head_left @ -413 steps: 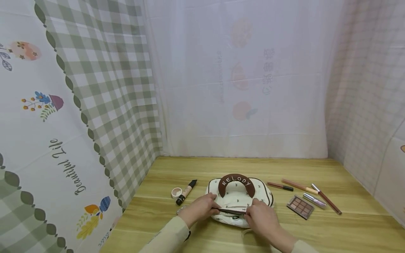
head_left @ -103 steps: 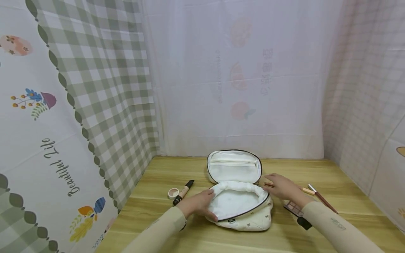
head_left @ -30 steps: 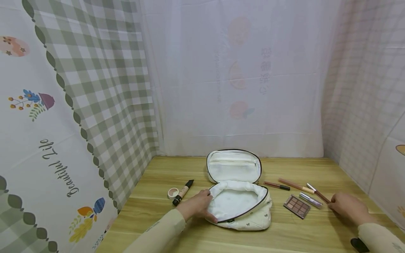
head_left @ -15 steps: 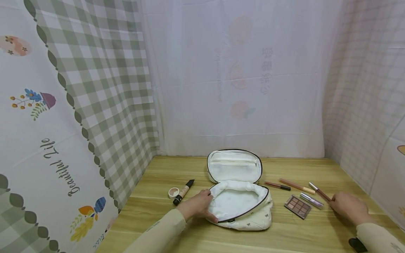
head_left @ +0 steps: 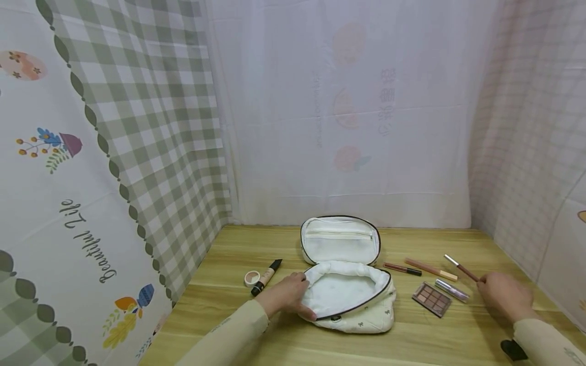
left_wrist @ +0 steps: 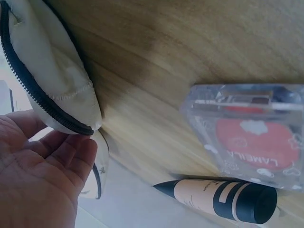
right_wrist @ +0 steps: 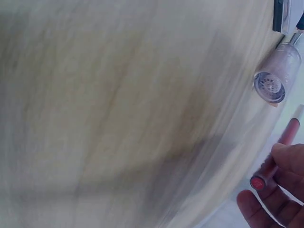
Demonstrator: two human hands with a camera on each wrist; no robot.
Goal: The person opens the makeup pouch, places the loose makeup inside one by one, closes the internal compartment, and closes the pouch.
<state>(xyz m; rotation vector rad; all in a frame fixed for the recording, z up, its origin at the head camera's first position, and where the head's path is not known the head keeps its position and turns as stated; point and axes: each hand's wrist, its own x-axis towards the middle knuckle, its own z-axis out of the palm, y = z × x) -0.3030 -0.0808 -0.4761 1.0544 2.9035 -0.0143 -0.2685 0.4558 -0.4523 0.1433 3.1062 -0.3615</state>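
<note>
A cream makeup bag (head_left: 361, 320) stands with its lid folded back, showing a white lining and a zipped inner pocket. My left hand (head_left: 287, 295) holds the bag's left rim; in the left wrist view the fingers curl at the dark zip edge (left_wrist: 45, 102). Over at the right, my right hand (head_left: 505, 295) pinches one end of a slim reddish-brown makeup pencil (head_left: 468, 273) with a silver tip pointing away. The right wrist view shows the pencil's round red end (right_wrist: 258, 183) between thumb and fingers.
Right of the bag lie an eyeshadow palette (head_left: 432, 299), a clear-and-silver tube (head_left: 451, 290), a brown pencil with a black end (head_left: 403, 269) and a pinkish-brown tube with a yellowish end (head_left: 431, 269). Left are a black-tipped tube (head_left: 267, 277) and a small round compact (head_left: 252, 278).
Earlier the bag was closed with both hands at its zip; its lid then went back. The right hand moved from the bag's side to the pencil, which has now shifted slightly up off its place.
</note>
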